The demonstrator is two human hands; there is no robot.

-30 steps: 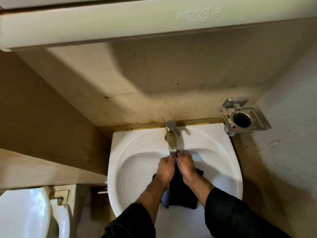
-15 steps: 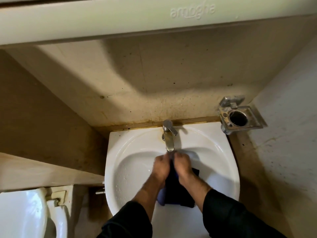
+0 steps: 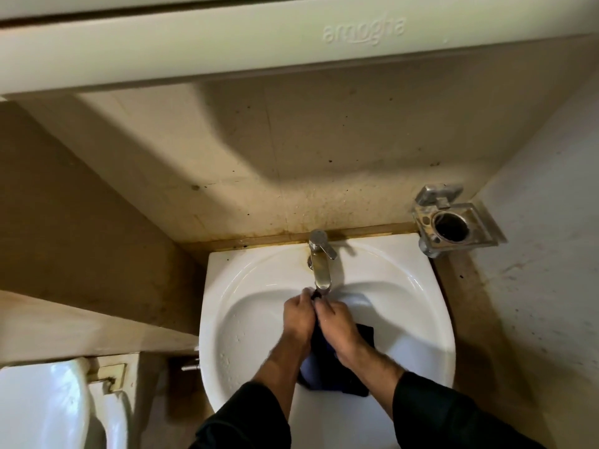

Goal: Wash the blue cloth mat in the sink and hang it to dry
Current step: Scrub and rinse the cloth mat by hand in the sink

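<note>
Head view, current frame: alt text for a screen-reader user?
Both hands, left hand and right hand, grip a blue cloth mat under the faucet in a white sink. A metal holder is mounted on the wall to the right.

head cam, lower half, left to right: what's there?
toilet → sink → left hand → right hand → metal holder. The blue cloth mat and tap overlap the hands, so they are left unplaced.

Both hands gripping blue cloth mat under tap, over white sink.
</note>
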